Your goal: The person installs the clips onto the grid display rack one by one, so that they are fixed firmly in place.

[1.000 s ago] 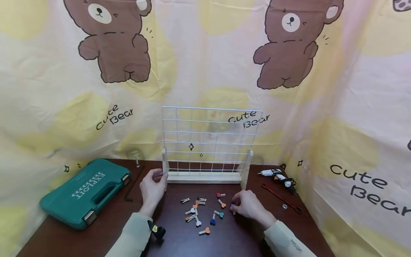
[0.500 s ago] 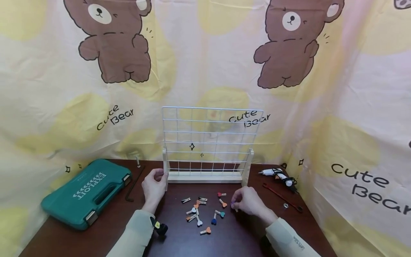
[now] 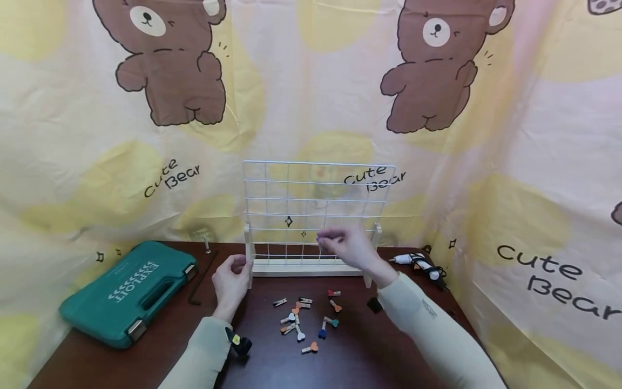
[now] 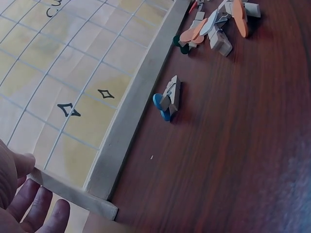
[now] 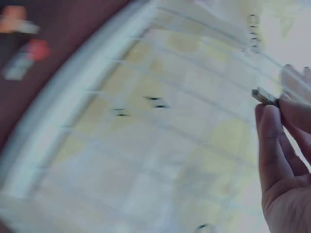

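Observation:
A white wire grid (image 3: 286, 199) stands upright in a pale wooden stand (image 3: 286, 273). My left hand (image 3: 230, 283) grips the stand's left post, thumb on one side and fingers on the other, as the left wrist view (image 4: 73, 193) also shows. In front of the grid's lower right part is my right hand (image 3: 352, 248), pinching a small wooden clothespin (image 5: 265, 97) between thumb and fingertips. A bit of purple shows at those fingertips in the head view. Several heart-topped clothespins lie on the table, among them an orange one (image 3: 310, 348) and a blue one (image 4: 170, 99).
On the left lies a green tool case (image 3: 128, 292) beside a black hex key (image 3: 201, 281). A glue gun (image 3: 418, 262) with its cord is at the back right. A bear-print curtain (image 3: 311, 81) hangs behind the table (image 3: 272, 373).
My right hand has lifted the clothespin from the table's right side and moved up and left to the front of the grid. The left hand stays on the post.

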A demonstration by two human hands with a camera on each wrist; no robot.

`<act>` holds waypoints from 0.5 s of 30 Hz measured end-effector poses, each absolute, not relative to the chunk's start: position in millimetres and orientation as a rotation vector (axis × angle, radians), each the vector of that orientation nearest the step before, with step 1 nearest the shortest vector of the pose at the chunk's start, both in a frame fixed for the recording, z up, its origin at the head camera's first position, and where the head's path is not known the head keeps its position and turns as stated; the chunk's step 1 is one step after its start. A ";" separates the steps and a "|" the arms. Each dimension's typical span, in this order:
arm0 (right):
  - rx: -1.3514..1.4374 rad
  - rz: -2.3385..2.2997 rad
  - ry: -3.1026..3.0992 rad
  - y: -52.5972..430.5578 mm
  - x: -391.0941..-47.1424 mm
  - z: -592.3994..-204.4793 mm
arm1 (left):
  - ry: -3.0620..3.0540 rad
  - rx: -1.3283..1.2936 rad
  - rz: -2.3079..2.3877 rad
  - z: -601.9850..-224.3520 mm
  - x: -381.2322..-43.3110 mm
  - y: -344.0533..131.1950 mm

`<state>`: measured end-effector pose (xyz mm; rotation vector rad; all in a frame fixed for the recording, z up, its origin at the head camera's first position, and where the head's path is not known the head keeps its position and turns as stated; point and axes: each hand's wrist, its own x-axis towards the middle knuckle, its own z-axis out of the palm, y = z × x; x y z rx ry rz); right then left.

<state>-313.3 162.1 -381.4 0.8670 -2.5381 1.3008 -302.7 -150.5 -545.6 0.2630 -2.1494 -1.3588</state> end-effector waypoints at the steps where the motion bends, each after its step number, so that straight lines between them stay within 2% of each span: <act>1: 0.878 1.340 -2.515 155.0 -317.7 -369.4 | -2.151 0.266 -1.361 -545.5 -303.3 -150.6; 8: 0.987 1.369 -2.351 106.2 -348.1 -295.6 | -2.165 0.266 -1.367 -543.8 -302.6 -151.8; 15: 1.013 1.488 -2.241 55.0 -368.6 -245.9 | -2.167 0.247 -1.320 -542.9 -301.0 -158.4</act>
